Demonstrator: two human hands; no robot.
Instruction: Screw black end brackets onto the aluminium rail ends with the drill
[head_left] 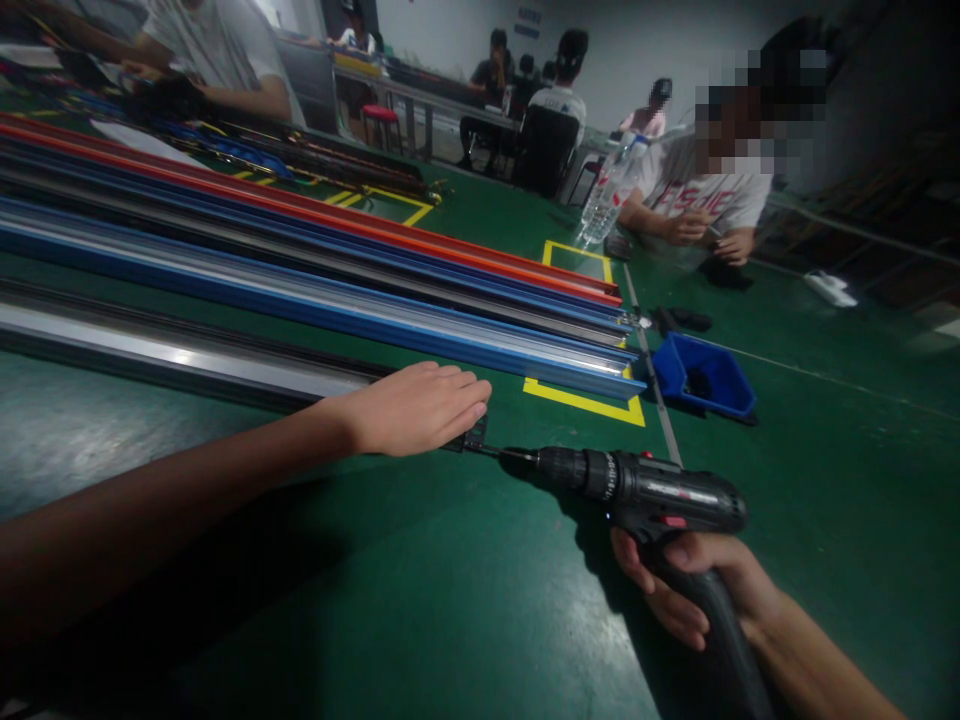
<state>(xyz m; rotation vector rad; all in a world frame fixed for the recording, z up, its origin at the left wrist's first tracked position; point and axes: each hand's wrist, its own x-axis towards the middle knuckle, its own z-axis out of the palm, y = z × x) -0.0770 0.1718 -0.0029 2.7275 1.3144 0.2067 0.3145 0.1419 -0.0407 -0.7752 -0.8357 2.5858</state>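
Note:
My left hand [420, 410] lies over the near end of a black and silver metal rail [187, 352], holding it down against the green tabletop. Its fingers are close together and hide part of the rail. A small black end piece [475, 434] shows just past the fingers. In my right hand [720, 590] is a black cordless drill [667, 492], gripped by its handle. The drill points left, and its long thin bit reaches the end piece at the rail's end. Whether a screw sits at the tip I cannot tell.
Blue [450, 325], dark and orange rails [420, 232] lie side by side beyond my left hand. A blue bin [705, 375] with small dark parts stands to the right. Farther back are plastic bottles [611, 195], a white power strip [831, 288] and a person handling something small.

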